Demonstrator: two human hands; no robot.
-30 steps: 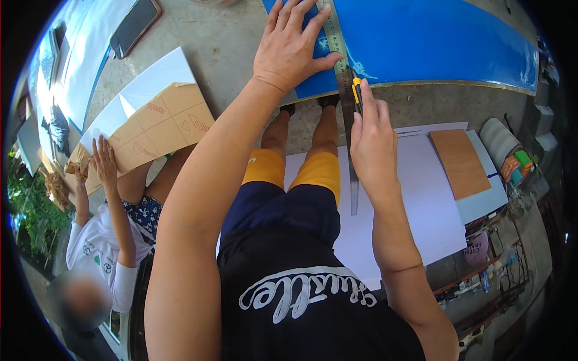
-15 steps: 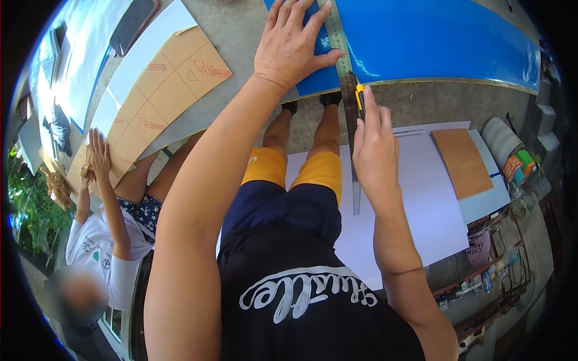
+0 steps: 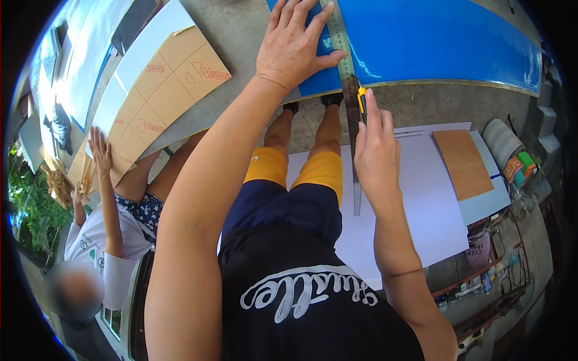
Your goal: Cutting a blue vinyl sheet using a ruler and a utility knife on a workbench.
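Note:
A glossy blue sheet [image 3: 439,42] lies on the table at the top of the view, with a long metal ruler [image 3: 354,129] laid across it and jutting past its near edge. My left hand [image 3: 295,45] presses down with spread fingers, thumb and fingertips at the ruler's left side. In my right hand [image 3: 377,147] is a yellow and black utility knife [image 3: 362,103], gripped with the index finger along its top. Its blade end sits beside the ruler at the sheet's near edge.
To the left, another person's hand [image 3: 100,150] rests on a sheet with brown printed backing paper [image 3: 162,90]. A dark phone [image 3: 133,25] lies farther back. Below right are a large white sheet [image 3: 415,210], a brown board [image 3: 462,163] and a cluttered shelf [image 3: 481,283].
My two hands, the ruler and the knife stay nearly in place, with only a slight shift of the view. The other person's lower hand has moved slightly downward and left.

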